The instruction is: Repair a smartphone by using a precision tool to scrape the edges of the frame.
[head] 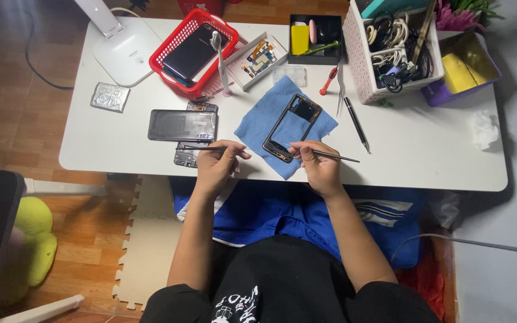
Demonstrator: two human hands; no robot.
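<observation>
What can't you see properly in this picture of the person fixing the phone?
- Head view: the tip of the thin tool in the right hand is hidden by fingers where it meets the phone frame.
- The left hand covers part of the tweezers and the circuit board.
- Parts in the small tray are too small to identify.
- The lamp is cut off by the top edge.

A black phone mid-frame [291,127] lies flat on a blue cloth [264,119] near the table's front edge — hollow, its long side angled, lower end nearest the person. A thin dark metal tool [330,155] lies almost level, its tip at that lower end. Another slender dark tool [201,148] points left — over a circuit board.
</observation>
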